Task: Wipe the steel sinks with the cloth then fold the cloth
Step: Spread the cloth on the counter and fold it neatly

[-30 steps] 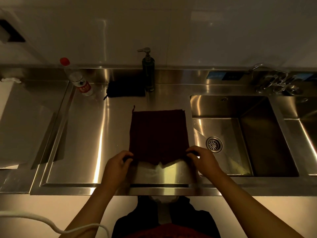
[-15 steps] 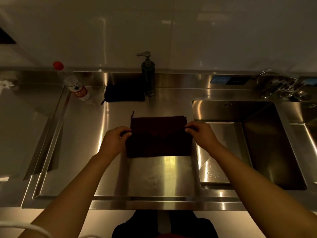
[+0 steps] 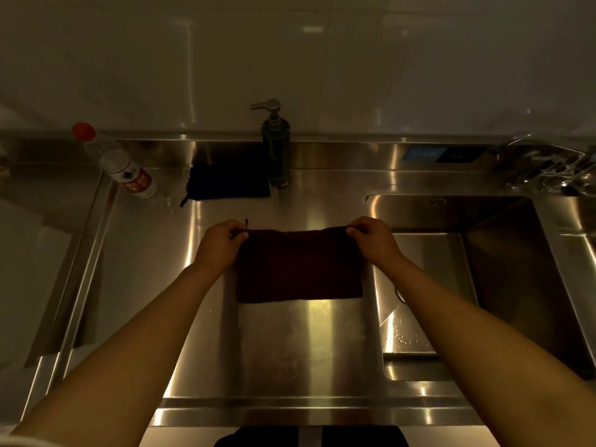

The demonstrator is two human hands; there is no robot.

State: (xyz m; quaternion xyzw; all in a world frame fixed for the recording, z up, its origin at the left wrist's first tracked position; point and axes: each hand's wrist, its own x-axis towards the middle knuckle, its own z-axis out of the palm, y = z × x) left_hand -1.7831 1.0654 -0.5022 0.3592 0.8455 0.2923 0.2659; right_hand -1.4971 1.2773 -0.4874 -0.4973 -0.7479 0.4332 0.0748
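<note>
Hands are working together: left hand and right hand are pinching the cloth far corners on the tabletop.

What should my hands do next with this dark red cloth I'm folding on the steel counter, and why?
Probably let go of the far corners and press them flat. The left hand and right hand each pinch a far corner of the dark red cloth, which already lies doubled on the steel counter with its edges roughly lined up. A second fold, side to side, could follow.
</note>
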